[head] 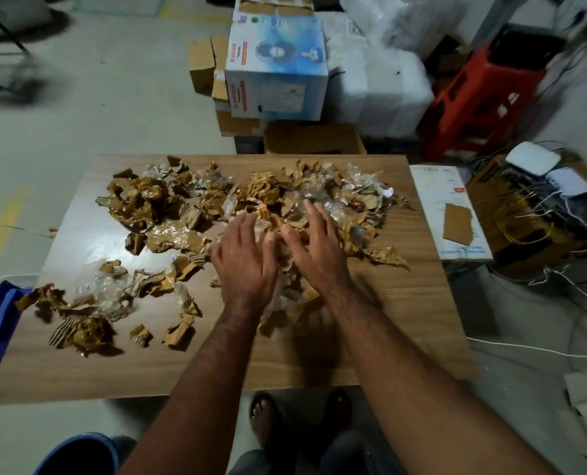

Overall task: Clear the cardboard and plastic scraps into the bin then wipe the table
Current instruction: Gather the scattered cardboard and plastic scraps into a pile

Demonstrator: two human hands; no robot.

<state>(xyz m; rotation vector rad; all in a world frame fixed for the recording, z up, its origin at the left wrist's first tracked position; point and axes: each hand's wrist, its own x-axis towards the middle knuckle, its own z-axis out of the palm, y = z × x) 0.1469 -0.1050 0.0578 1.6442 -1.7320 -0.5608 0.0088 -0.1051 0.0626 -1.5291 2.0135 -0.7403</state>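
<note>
While my left hand (pixel 247 262) and right hand (pixel 314 248) lie flat, fingers spread and grasping nothing, on the cardboard and plastic scraps (pixel 264 200), these litter the table (pixel 405 303) from nine to two o'clock; a blue bin (pixel 79 454) sits at seven.

A pale concrete floor (pixel 96 97) spreads far and left. Stacked cartons (pixel 275 70) stand far centre. To their right, white plastic-wrapped bundles (pixel 377 84) and a red stool (pixel 480 97).

Glossy wood-grain table (pixel 405 303), crumpled cardboard scraps (pixel 138 200)
</note>
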